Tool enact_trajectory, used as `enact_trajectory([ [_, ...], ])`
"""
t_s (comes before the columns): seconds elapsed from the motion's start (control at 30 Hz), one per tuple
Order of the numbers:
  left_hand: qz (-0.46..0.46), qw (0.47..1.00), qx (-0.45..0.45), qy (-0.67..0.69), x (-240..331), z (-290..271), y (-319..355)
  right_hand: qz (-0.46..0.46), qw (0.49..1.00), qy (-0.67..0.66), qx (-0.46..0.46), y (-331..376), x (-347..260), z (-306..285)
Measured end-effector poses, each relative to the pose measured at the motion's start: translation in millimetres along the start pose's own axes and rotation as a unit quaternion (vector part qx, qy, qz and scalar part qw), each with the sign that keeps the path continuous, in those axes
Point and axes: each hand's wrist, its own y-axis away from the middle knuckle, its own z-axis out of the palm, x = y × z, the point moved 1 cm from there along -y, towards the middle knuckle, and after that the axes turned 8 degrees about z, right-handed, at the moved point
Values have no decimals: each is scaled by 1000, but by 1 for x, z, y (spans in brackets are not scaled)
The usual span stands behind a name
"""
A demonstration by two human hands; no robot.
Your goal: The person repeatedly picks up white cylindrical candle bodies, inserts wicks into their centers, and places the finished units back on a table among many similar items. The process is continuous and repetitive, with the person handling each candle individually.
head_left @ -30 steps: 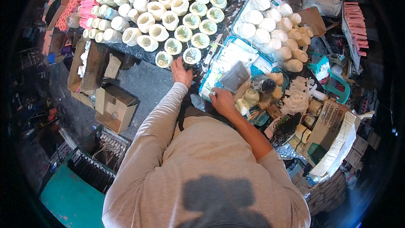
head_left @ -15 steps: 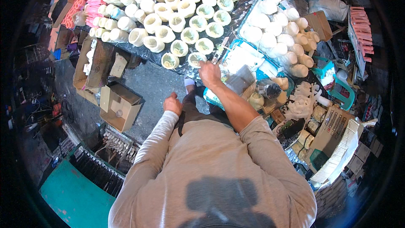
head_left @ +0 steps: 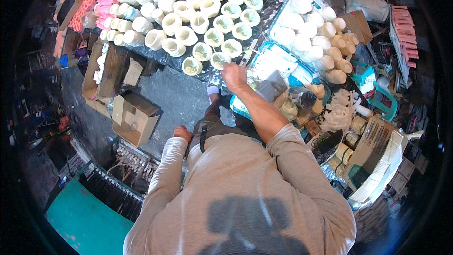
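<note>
Rows of white cups (head_left: 198, 16) covered the table, and the right hand (head_left: 234, 74), fingers pinched on the nearest-edge cup (head_left: 220, 60), tended it while the left hand (head_left: 182, 133) hung loosely curled, empty, well below.

pots (head_left: 203, 28) on table (head_left: 264, 16) — cartons (head_left: 134, 118) left

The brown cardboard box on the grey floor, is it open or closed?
Open. The brown cardboard box has its flaps spread outward, and its inside is visible, with a small pale object in it.
</note>
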Motion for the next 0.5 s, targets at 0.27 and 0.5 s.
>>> enact_trajectory([
  [0.27,-25,997,76,25,4,-22,-14,-51,999,-19,3,52,4,-30],
  [0.5,234,917,304,107,126,-122,-34,168,961,-216,48,56,41,-20],
])
